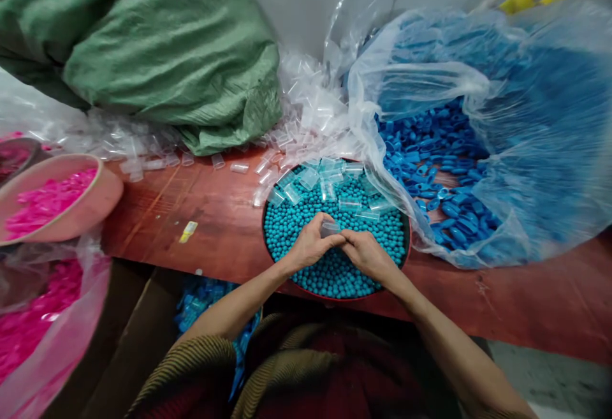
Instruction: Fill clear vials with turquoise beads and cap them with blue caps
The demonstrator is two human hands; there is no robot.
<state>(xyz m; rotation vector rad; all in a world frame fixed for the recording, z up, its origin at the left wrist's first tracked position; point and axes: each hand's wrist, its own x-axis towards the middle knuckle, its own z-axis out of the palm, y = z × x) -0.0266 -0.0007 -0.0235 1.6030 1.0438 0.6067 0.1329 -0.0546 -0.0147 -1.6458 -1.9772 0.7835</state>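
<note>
The left hand (310,245) and the right hand (366,253) are meeting over the round tray (408,240), which is standing at the near edge of the red bench (215,215). Between the fingertips of both hands a small clear tube (329,227) is being held; each grip is closing narrow around 1 end of it, so the tube is staying just above the teal beads (296,221) that are filling the tray. This low position is probably keeping any bead that slips inside the tray.

More clear tubes (335,180) are lying on the far part of the beads, near the fingers, and a bigger heap of them (306,106) is spilling from behind. At the right, an open plastic bag of blue caps (430,164) is leaning toward the tray, mouth facing the person. At the left, a pink bowl (95,202) with pink pieces is sitting well apart, and a green sack (157,49) is resting at the back.
</note>
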